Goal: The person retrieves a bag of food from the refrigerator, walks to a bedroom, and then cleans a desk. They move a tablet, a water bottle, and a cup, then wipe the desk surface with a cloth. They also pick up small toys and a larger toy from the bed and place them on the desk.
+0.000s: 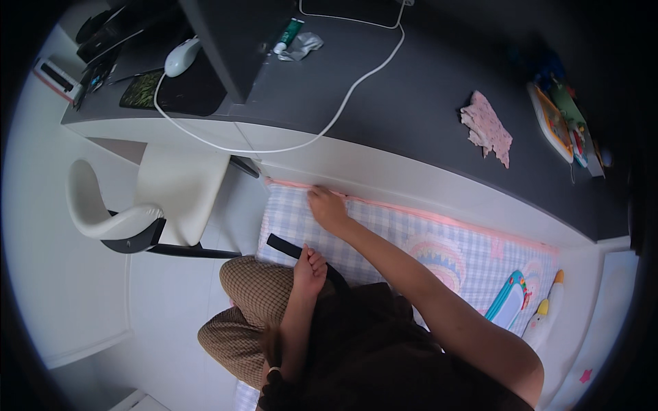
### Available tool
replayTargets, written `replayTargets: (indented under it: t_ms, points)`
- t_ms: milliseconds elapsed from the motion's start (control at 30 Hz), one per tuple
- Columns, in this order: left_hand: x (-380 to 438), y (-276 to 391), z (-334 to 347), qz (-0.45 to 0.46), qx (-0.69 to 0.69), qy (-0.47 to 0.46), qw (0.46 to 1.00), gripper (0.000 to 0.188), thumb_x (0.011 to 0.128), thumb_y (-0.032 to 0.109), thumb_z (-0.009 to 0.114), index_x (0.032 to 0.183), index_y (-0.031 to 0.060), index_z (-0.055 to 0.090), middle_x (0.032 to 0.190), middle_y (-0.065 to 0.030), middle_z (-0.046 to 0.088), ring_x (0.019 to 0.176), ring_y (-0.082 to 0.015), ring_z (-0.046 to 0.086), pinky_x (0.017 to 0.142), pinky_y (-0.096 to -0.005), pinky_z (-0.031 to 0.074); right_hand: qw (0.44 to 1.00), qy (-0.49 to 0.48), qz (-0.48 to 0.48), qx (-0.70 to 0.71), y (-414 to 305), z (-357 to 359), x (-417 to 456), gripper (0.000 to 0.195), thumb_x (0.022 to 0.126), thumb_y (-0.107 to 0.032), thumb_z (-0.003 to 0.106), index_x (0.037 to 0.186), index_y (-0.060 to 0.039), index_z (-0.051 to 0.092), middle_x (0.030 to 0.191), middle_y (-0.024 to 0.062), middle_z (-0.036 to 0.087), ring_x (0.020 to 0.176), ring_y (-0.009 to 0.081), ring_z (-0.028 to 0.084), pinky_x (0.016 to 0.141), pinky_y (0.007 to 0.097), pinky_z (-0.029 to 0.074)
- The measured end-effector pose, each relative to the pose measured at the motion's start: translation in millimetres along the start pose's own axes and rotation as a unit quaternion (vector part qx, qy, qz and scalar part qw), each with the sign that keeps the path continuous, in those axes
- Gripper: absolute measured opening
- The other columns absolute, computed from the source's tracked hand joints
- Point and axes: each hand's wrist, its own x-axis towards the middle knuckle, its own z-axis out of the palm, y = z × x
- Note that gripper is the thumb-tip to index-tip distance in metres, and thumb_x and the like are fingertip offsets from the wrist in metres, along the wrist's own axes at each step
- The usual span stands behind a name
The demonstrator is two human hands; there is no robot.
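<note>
A black strap (284,245) sticks out past the thumb side of my left hand (311,266), which is curled around it above my thigh. Beyond the fist a dark length of it runs towards my lap. My right hand (327,208) reaches to the far side of a quilted, blue-and-white checked mat (378,226). Its fingers are bent down at the mat's pink edging (411,209), against the white panel below the desk. The fingertips are blurred and partly hidden.
A white chair (180,190) stands on the left. Above the mat runs a grey desk top (390,108) with a mouse (181,57), a white cable (336,120), a green tube (291,33) and a pink cloth (486,128). A drawing-board toy (509,303) and a plush duck (540,323) lie at right.
</note>
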Motion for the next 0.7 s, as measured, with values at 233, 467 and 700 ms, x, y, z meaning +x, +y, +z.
replayTargets:
  t_ms: [233,467,700]
  points:
    - [9.6,-2.0,8.4,-0.019,0.03,0.021,0.999,0.033,0.1,0.034,0.04,0.074,0.0149,0.045,0.057,0.0056,0.031,0.047,-0.0068,0.027,0.038,-0.0203,0.022,0.976,-0.1,0.117,0.154,-9.5,3.9,22.7,0.033,0.084,-0.015,0.058,0.107,0.0065,0.046,0.103,0.0293,0.058,0.101,0.0395,0.055,0.086,0.046,0.044]
    - [13.4,-3.9,4.7,-0.003,0.079,0.053,0.995,0.034,0.101,0.034,0.039,0.074,0.0139,0.042,0.058,0.0048,0.031,0.047,-0.0071,0.026,0.039,-0.0213,0.021,0.981,0.147,0.124,0.018,47.5,-73.5,-127.4,0.024,0.084,-0.004,0.053,0.106,0.0031,0.058,0.116,0.0196,0.057,0.11,0.0356,0.053,0.096,0.0446,0.042]
    - [17.4,-7.9,11.4,-0.012,0.125,0.047,0.991,0.034,0.101,0.034,0.038,0.074,0.0144,0.042,0.058,0.0048,0.031,0.047,-0.007,0.026,0.039,-0.0212,0.021,0.97,0.121,0.19,-0.091,151.9,-142.4,-243.0,0.028,0.086,-0.008,0.054,0.111,0.0042,0.056,0.117,0.0204,0.056,0.11,0.0354,0.053,0.096,0.0427,0.043]
